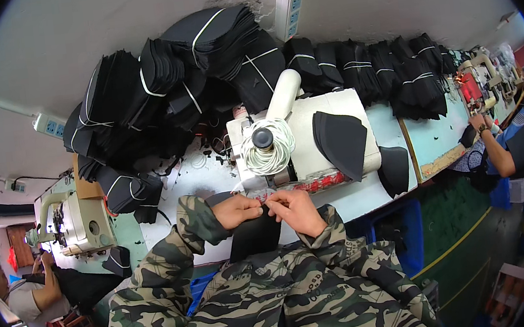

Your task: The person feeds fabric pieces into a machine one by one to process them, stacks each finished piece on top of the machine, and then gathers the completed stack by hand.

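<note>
Dark block capitals stand among the camouflage patches on the front of the jacket (313,286), at the lower middle of the frame. More small lettering shows on its sleeve (351,250), right of centre and near the cuff. Along the front of the cream machine (333,108), mid-frame, the red-and-white strip (328,182) bears worn markings, too blurred to make out.
</note>
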`<control>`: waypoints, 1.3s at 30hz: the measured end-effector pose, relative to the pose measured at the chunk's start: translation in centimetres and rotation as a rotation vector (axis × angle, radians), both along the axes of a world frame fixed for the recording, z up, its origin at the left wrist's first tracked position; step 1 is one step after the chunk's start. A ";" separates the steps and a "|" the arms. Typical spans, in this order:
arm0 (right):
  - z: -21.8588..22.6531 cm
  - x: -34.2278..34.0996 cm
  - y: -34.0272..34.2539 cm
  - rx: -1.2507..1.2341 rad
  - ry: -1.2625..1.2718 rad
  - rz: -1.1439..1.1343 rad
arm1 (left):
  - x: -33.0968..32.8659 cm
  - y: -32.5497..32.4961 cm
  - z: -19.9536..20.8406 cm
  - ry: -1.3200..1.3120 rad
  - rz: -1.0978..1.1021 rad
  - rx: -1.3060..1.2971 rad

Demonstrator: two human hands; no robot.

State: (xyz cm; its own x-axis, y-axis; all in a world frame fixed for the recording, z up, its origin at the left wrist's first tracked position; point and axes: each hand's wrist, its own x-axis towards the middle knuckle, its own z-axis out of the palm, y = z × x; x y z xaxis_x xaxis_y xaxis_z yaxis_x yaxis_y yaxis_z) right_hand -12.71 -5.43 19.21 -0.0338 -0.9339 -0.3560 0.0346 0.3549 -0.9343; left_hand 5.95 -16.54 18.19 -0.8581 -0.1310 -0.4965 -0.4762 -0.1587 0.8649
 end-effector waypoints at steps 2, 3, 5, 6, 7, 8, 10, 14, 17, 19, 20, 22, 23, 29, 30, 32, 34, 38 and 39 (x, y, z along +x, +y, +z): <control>0.3 -0.5 -0.1 -0.022 0.123 0.015 | -0.9 0.2 1.6 0.003 -0.031 -0.049; 0.0 -1.2 0.3 -0.055 0.290 0.000 | -0.9 0.3 2.9 0.025 0.065 -0.012; 1.0 -2.1 0.8 0.049 0.139 0.005 | 0.2 0.2 4.1 -0.003 0.184 0.092; 0.9 -2.3 0.9 0.111 -0.003 0.046 | 0.5 0.0 3.3 -0.005 0.187 0.092; 0.4 -1.8 1.1 0.108 -0.007 0.052 | 0.7 0.1 2.3 -0.014 0.156 0.023; -0.7 -1.3 1.0 0.081 -0.080 0.017 | 0.5 -0.2 1.8 -0.018 0.117 -0.046; -1.6 -0.6 0.7 0.053 -0.155 -0.017 | 0.0 0.3 1.6 -0.051 0.203 0.071; -1.5 0.0 0.4 0.023 -0.050 -0.117 | -0.2 -0.1 0.4 -0.060 0.318 0.198; -1.1 -0.7 -0.1 -0.090 0.255 -0.018 | -0.5 -1.1 -0.7 -0.128 0.249 -0.063; -0.4 -1.8 -0.4 -0.206 0.511 0.092 | -0.8 -1.8 -0.8 -0.170 0.196 -0.262; 0.2 -2.5 -0.5 -0.195 0.539 0.032 | -0.9 -2.1 -0.7 -0.182 0.211 -0.242; 1.0 -3.6 -0.8 -0.185 0.568 -0.030 | -1.0 -2.4 -0.3 -0.210 0.242 -0.204; 1.4 -3.9 -0.9 -0.201 0.576 -0.036 | -0.9 -2.5 -0.9 -0.209 0.241 -0.205; 2.0 -5.5 -2.3 -0.424 0.821 0.046 | -4.0 -1.5 -0.7 0.018 0.348 -0.166; 2.1 -5.4 -3.0 -0.451 0.937 0.122 | -4.0 -1.3 -0.9 0.016 0.347 -0.168; 2.2 -5.4 -3.8 -0.452 1.078 0.180 | -4.3 -0.9 -1.8 -0.004 0.445 -0.047; 2.4 -5.3 -4.4 -0.317 1.121 0.311 | -4.3 -0.8 -1.7 0.059 0.383 -0.148; 1.4 -6.1 -2.3 -0.171 0.985 0.227 | -6.4 -1.4 0.9 -0.308 0.474 0.192; 1.7 -5.9 -1.7 -0.178 0.902 0.194 | -5.4 -1.7 1.4 -0.345 0.442 0.147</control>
